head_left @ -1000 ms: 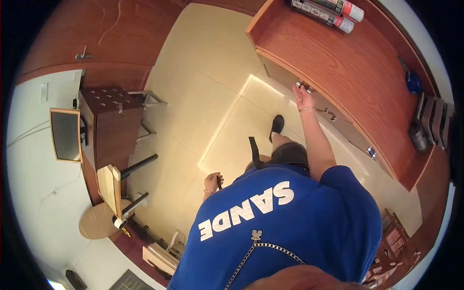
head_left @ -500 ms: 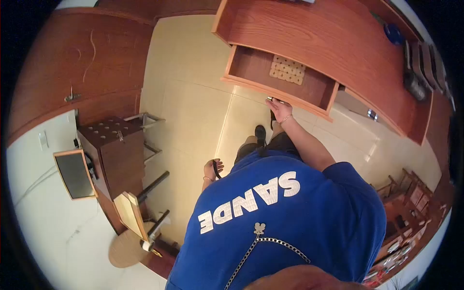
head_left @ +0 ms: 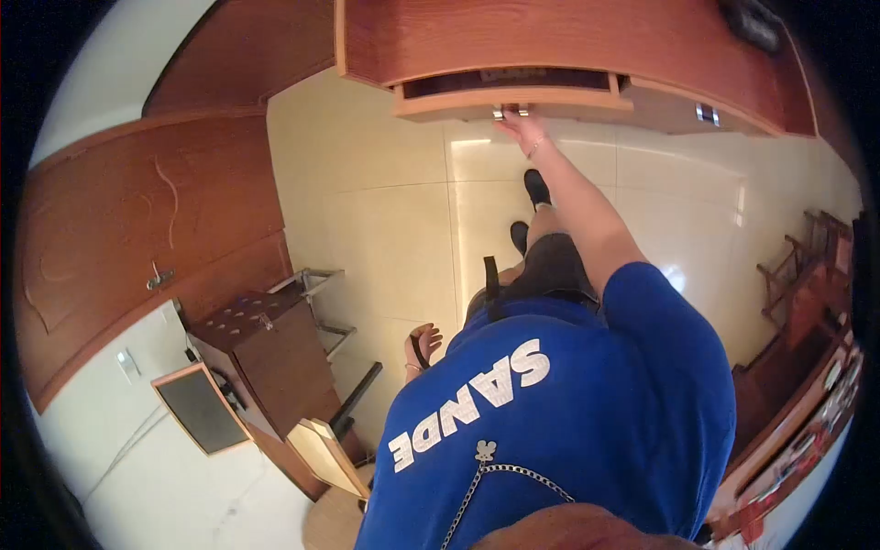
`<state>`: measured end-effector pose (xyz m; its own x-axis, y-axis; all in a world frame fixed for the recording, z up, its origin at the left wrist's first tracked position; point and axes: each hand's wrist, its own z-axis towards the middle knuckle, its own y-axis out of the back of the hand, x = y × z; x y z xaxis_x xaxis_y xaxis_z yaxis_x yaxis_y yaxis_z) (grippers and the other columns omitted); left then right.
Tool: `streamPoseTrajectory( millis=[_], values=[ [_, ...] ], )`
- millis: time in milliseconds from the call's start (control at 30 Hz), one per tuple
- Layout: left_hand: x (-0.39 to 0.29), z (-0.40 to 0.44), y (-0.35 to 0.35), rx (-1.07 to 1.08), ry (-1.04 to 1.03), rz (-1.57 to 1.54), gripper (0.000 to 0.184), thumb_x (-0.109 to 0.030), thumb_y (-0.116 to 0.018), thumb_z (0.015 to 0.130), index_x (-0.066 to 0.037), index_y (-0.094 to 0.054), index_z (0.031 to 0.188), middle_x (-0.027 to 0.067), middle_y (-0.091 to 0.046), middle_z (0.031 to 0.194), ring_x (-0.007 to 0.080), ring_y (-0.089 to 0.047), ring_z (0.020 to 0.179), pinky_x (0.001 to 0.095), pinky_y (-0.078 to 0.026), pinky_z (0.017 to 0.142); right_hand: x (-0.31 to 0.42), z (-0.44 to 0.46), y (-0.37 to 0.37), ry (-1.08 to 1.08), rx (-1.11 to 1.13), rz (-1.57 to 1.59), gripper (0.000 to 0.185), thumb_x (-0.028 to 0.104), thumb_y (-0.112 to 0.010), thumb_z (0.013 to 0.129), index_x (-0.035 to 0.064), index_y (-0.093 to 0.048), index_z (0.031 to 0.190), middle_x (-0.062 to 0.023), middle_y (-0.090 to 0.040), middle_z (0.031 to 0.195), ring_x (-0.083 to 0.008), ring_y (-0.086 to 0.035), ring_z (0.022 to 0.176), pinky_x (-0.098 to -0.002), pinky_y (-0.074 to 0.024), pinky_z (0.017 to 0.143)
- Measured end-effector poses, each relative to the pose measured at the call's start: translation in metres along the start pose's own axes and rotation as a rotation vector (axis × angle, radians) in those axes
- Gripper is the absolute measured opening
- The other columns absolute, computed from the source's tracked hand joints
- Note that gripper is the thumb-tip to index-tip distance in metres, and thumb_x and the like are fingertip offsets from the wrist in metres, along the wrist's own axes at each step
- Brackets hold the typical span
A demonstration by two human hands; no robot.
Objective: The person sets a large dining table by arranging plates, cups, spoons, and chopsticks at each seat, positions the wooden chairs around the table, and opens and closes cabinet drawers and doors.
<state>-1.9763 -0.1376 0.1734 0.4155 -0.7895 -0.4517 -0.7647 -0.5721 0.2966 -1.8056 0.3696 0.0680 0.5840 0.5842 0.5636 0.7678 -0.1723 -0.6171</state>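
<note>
At the front of a partly open wooden drawer (head_left: 513, 99), my right hand (head_left: 524, 130) has its fingers closed on the metal drawer handle (head_left: 500, 115). Only a narrow opening shows between the drawer front and the desk (head_left: 513, 37). Inside it, a light patterned item (head_left: 513, 72) is just visible. My left hand (head_left: 428, 341) hangs low at my side, fingers loosely apart. A black strap (head_left: 418, 354) lies across the base of that hand.
Left of me stand a dark brown box cabinet (head_left: 266, 353) with metal legs, a small framed blackboard (head_left: 202, 408) and a wooden door (head_left: 156, 220). A second metal handle (head_left: 707, 114) is on the desk front. Wooden chairs (head_left: 811, 275) are at the right.
The drawer has moved in toward the desk with my right hand at its handle, and its opening is much narrower. My left hand still hangs at my side.
</note>
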Motion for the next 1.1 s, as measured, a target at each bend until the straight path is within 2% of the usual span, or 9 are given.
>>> streamPoseTrajectory(
  millis=[167, 400, 500, 633, 700, 767, 900, 1033, 1100],
  values=[
    [0.055, -0.002, 0.041, -0.027, 0.049, 0.012, 0.031, -0.018, -0.057, 0.091, 0.003, -0.055, 0.114, 0.017, -0.064, 0.103, 0.0262, -0.064, 0.088, 0.0343, -0.054, 0.074, 0.005, 0.042, -0.015, 0.041, -0.108, 0.041, 0.019, -0.009, -0.058, 0.084, -0.0098, -0.052, 0.101, -0.0189, -0.059, 0.101, -0.0311, -0.064, 0.087, -0.0431, -0.06, 0.08],
    [0.099, 0.044, 0.069, 0.055, 0.139, 0.093, 0.03, -0.019, -0.055, 0.093, 0.004, -0.055, 0.113, 0.0173, -0.064, 0.102, 0.0246, -0.065, 0.087, 0.0342, -0.055, 0.073, 0.003, 0.044, 0.017, 0.052, -0.062, 0.01, 0.043, 0.004, -0.067, 0.083, -0.016, -0.042, 0.11, -0.0244, -0.06, 0.1, -0.0347, -0.064, 0.093, -0.0419, -0.0589, 0.081],
    [0.061, 0.039, 0.026, 0.037, 0.114, 0.168, 0.031, -0.019, -0.055, 0.093, 0.003, -0.055, 0.114, 0.0167, -0.064, 0.101, 0.0233, -0.065, 0.086, 0.0337, -0.056, 0.073, -0.008, 0.046, 0.075, -0.033, -0.094, -0.147, 0.062, 0.02, -0.073, 0.081, -0.0189, -0.039, 0.115, -0.0267, -0.058, 0.106, -0.0361, -0.063, 0.096, -0.0417, -0.0583, 0.08],
    [0.045, 0.026, 0.006, 0.135, 0.086, 0.211, 0.035, -0.031, -0.061, 0.09, -0.004, -0.058, 0.112, 0.0121, -0.065, 0.102, 0.021, -0.065, 0.087, 0.0336, -0.053, 0.074, -0.007, 0.055, 0.202, -0.196, -0.325, -0.284, 0.058, 0.032, -0.064, 0.087, -0.0081, -0.043, 0.123, -0.025, -0.058, 0.108, -0.0336, -0.064, 0.092, -0.0404, -0.0586, 0.077],
    [0.03, 0.01, -0.01, 0.132, 0.076, 0.246, 0.032, -0.029, -0.06, 0.091, -0.005, -0.059, 0.112, 0.0118, -0.065, 0.102, 0.0207, -0.064, 0.087, 0.0329, -0.053, 0.075, 0.018, 0.047, 0.234, -0.165, -0.498, -0.453, 0.05, 0.034, -0.059, 0.09, -0.0031, -0.048, 0.122, -0.0236, -0.057, 0.114, -0.0342, -0.063, 0.095, -0.0444, -0.0577, 0.077],
    [0.027, 0.007, -0.028, 0.106, 0.09, 0.266, 0.03, -0.023, -0.055, 0.094, 0.001, -0.057, 0.113, 0.0133, -0.064, 0.101, 0.0199, -0.064, 0.085, 0.0307, -0.052, 0.075, 0.001, 0.115, 0.337, -0.022, -0.365, -1.033, 0.05, 0.036, -0.056, 0.09, -0.0046, -0.052, 0.119, -0.0214, -0.059, 0.113, -0.0316, -0.064, 0.094, -0.0433, -0.0578, 0.074],
    [0.031, -0.001, -0.059, 0.067, 0.143, 0.294, 0.03, -0.023, -0.055, 0.094, 0.001, -0.058, 0.112, 0.0141, -0.065, 0.1, 0.0203, -0.065, 0.085, 0.0303, -0.053, 0.074, 0.04, 0.139, 0.315, 0.029, -0.5, -1.514, 0.054, 0.042, -0.052, 0.089, -0.0023, -0.054, 0.12, -0.02, -0.064, 0.107, -0.0322, -0.066, 0.091, -0.0389, -0.0539, 0.08],
    [0.06, -0.009, -0.1, 0.14, 0.181, 0.331, 0.029, -0.021, -0.055, 0.094, 0.002, -0.058, 0.111, 0.0146, -0.065, 0.1, 0.021, -0.065, 0.086, 0.0306, -0.053, 0.074, 0.044, 0.195, 0.319, -0.235, -0.441, -1.441, 0.046, 0.038, -0.05, 0.089, 0.0011, -0.06, 0.114, -0.0189, -0.065, 0.107, -0.0344, -0.065, 0.094, -0.0402, -0.051, 0.085],
    [0.072, -0.015, -0.127, 0.117, 0.208, 0.308, 0.027, -0.019, -0.054, 0.094, 0.002, -0.058, 0.111, 0.0141, -0.065, 0.099, 0.0203, -0.064, 0.085, 0.0306, -0.052, 0.075, 0.028, 0.237, 0.344, 0.039, -0.465, -1.825, 0.039, 0.034, -0.049, 0.089, 0.0029, -0.066, 0.105, -0.0198, -0.066, 0.101, -0.0354, -0.064, 0.094, -0.041, -0.0516, 0.084]
  ],
)
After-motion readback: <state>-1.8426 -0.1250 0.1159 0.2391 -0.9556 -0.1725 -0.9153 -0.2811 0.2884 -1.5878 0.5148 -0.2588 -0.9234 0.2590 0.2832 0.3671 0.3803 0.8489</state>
